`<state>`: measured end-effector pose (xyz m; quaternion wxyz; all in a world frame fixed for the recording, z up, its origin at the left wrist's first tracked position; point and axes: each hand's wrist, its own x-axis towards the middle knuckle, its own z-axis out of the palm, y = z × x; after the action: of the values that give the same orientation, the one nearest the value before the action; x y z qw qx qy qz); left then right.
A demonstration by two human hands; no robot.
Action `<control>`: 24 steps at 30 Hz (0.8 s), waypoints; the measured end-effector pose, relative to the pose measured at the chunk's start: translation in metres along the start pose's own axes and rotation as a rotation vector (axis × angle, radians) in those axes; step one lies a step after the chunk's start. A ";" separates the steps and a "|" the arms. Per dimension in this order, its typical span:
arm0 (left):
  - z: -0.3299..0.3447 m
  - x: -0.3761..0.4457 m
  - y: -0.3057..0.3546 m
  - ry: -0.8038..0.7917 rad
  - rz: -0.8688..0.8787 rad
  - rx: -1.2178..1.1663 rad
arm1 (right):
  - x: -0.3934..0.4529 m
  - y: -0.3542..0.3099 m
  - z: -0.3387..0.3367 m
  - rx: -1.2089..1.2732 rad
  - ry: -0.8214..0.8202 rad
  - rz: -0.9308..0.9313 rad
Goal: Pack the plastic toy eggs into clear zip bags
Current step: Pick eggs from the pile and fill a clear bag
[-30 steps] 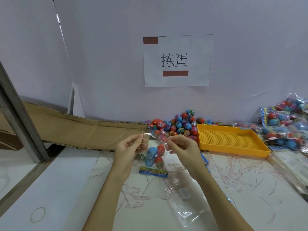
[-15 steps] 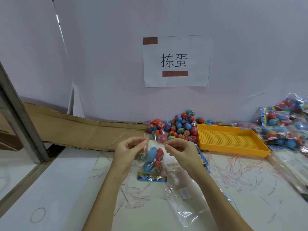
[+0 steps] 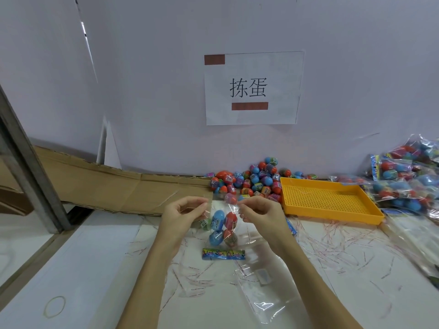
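lowered bag (image 3: 222, 230), four eggs (image 3: 217, 219)

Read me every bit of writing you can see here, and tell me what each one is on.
"拣蛋": large black characters on the white paper sign taped to the wall, between two plain brown bars.
Printed labels on the toy eggs in the held bag: too small to read.
Colourful header card at the bag's bottom edge: print blurred, unreadable.
Labels on the loose egg pile and the packed bags at right: unreadable.
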<state>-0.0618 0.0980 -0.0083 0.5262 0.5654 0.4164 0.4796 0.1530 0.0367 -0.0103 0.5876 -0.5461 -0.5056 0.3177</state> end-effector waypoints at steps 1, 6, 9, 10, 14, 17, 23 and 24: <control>-0.001 0.000 0.000 -0.004 -0.001 -0.001 | 0.000 0.000 -0.001 -0.005 -0.011 -0.003; -0.007 0.000 -0.001 -0.035 -0.013 0.015 | -0.001 -0.004 -0.007 -0.034 -0.088 -0.021; -0.009 -0.001 -0.002 -0.060 0.020 0.025 | -0.002 -0.006 -0.011 0.005 -0.093 -0.050; -0.010 -0.001 -0.002 -0.071 0.040 0.035 | -0.002 -0.006 -0.011 0.016 -0.093 -0.056; -0.012 -0.003 -0.001 -0.105 0.127 0.078 | -0.002 -0.005 -0.012 0.023 -0.094 -0.056; -0.012 -0.004 -0.001 -0.109 0.231 0.098 | -0.003 -0.007 -0.013 0.028 -0.096 -0.067; -0.013 -0.003 0.000 -0.108 0.321 0.193 | -0.004 -0.011 -0.016 -0.005 -0.120 -0.073; -0.013 -0.003 0.001 -0.112 0.328 0.207 | -0.004 -0.011 -0.016 -0.017 -0.122 -0.071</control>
<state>-0.0753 0.0977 -0.0083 0.4026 0.7025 0.3358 0.4813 0.1649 0.0255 0.0011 0.5619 -0.5122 -0.5623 0.3252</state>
